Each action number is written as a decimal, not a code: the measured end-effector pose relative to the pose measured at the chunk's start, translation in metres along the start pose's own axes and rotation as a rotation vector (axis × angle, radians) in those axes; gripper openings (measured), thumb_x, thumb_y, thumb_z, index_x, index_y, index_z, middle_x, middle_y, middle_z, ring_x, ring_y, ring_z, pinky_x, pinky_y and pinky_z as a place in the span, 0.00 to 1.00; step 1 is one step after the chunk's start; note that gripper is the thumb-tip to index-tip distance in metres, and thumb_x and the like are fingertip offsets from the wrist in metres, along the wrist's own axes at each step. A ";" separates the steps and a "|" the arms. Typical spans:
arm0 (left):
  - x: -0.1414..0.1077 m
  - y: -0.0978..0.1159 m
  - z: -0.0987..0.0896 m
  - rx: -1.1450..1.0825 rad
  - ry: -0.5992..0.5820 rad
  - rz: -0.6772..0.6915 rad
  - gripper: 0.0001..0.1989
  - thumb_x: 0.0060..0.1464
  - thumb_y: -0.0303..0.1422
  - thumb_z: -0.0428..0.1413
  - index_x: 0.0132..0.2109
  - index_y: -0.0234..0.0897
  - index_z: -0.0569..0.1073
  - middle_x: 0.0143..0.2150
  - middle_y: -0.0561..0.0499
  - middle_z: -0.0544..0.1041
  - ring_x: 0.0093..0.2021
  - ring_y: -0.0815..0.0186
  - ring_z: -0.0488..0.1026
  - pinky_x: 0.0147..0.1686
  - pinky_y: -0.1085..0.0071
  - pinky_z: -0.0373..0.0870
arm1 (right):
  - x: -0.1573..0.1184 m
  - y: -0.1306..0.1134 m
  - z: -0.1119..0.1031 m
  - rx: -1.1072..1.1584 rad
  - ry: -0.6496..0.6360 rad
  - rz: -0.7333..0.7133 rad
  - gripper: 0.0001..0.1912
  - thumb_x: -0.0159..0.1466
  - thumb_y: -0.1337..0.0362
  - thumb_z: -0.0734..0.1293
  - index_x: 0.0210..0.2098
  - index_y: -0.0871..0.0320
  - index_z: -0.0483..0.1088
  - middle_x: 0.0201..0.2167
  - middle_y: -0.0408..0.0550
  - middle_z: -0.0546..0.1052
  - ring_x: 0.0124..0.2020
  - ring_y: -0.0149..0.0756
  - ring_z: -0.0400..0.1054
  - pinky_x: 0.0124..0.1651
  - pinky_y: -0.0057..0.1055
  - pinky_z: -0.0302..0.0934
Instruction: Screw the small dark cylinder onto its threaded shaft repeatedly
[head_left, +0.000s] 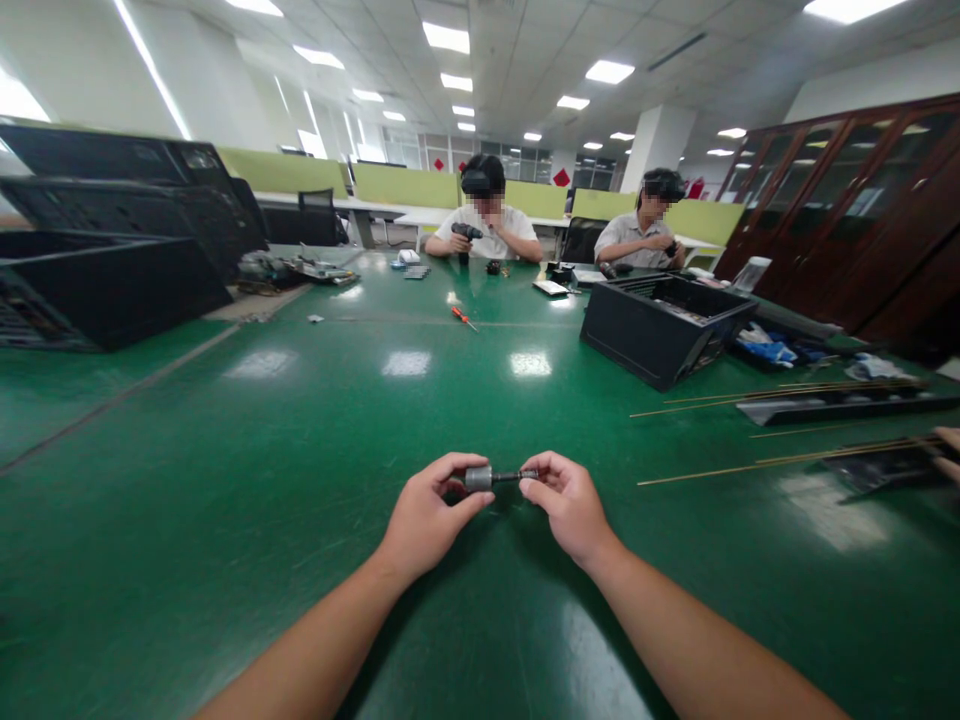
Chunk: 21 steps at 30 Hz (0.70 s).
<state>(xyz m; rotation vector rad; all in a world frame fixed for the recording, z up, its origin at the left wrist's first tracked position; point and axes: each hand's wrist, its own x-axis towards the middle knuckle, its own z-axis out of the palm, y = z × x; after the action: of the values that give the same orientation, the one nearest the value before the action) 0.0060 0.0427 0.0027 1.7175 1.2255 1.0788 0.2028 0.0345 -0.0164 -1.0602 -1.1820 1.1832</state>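
Observation:
Above the green table top, in front of me, a small grey metal cylinder with a thin dark shaft (478,479) is held level between my two hands. The thumb and fingers of my left hand (430,512) are closed round the thick grey cylinder. At the far end of the shaft, my right hand (572,505) pinches a short ridged, dark metal part between thumb and fingertips. My fingers cover both ends, so the exact kind of part cannot be made out.
A green table (300,420) spreads around me. Ahead lies an orange screwdriver (463,317). Black computer cases stand left (150,290) and right (652,330). Thin brass-coloured rods (697,476) lie at right near another person's hand (949,450). Two people sit opposite, one holding a drill (466,232).

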 end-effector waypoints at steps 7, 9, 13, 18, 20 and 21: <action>0.000 -0.001 0.000 -0.012 0.000 -0.002 0.18 0.48 0.37 0.64 0.47 0.38 0.77 0.44 0.47 0.79 0.42 0.58 0.77 0.48 0.61 0.73 | 0.000 -0.001 -0.001 0.024 0.001 0.002 0.07 0.54 0.65 0.70 0.32 0.59 0.73 0.26 0.42 0.74 0.26 0.31 0.66 0.31 0.28 0.58; -0.001 -0.001 0.000 -0.008 -0.003 -0.005 0.18 0.48 0.37 0.64 0.47 0.38 0.77 0.44 0.47 0.79 0.42 0.58 0.77 0.48 0.60 0.73 | 0.000 -0.002 0.000 0.029 0.006 0.006 0.07 0.53 0.65 0.70 0.32 0.59 0.73 0.25 0.41 0.73 0.26 0.31 0.66 0.31 0.28 0.58; -0.001 -0.001 0.000 -0.008 -0.004 -0.008 0.18 0.48 0.37 0.64 0.47 0.38 0.77 0.45 0.46 0.80 0.43 0.58 0.77 0.48 0.60 0.72 | 0.001 -0.003 -0.001 0.033 0.004 0.008 0.07 0.53 0.65 0.70 0.32 0.59 0.73 0.25 0.41 0.73 0.26 0.31 0.65 0.31 0.27 0.58; 0.000 -0.002 0.000 -0.022 -0.003 -0.017 0.18 0.48 0.37 0.64 0.47 0.39 0.77 0.44 0.47 0.80 0.42 0.58 0.77 0.47 0.61 0.72 | 0.002 0.000 -0.004 0.029 0.008 -0.002 0.07 0.53 0.66 0.70 0.32 0.59 0.73 0.25 0.41 0.72 0.26 0.31 0.65 0.31 0.28 0.58; 0.001 -0.002 0.000 -0.023 -0.005 -0.023 0.18 0.49 0.38 0.64 0.48 0.39 0.76 0.45 0.48 0.79 0.42 0.58 0.77 0.47 0.61 0.72 | 0.003 0.001 -0.005 0.039 0.008 -0.004 0.07 0.53 0.66 0.70 0.32 0.59 0.73 0.25 0.41 0.72 0.27 0.31 0.65 0.31 0.28 0.58; 0.001 -0.003 0.000 -0.022 -0.007 -0.024 0.18 0.49 0.38 0.64 0.48 0.40 0.76 0.45 0.48 0.79 0.42 0.58 0.77 0.47 0.61 0.72 | 0.003 0.001 -0.005 0.047 0.010 -0.006 0.07 0.53 0.66 0.70 0.32 0.59 0.73 0.25 0.41 0.72 0.27 0.32 0.65 0.31 0.28 0.58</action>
<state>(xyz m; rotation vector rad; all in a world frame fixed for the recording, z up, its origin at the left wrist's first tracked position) 0.0052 0.0440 0.0005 1.6843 1.2233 1.0674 0.2076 0.0375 -0.0179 -1.0253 -1.1436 1.1948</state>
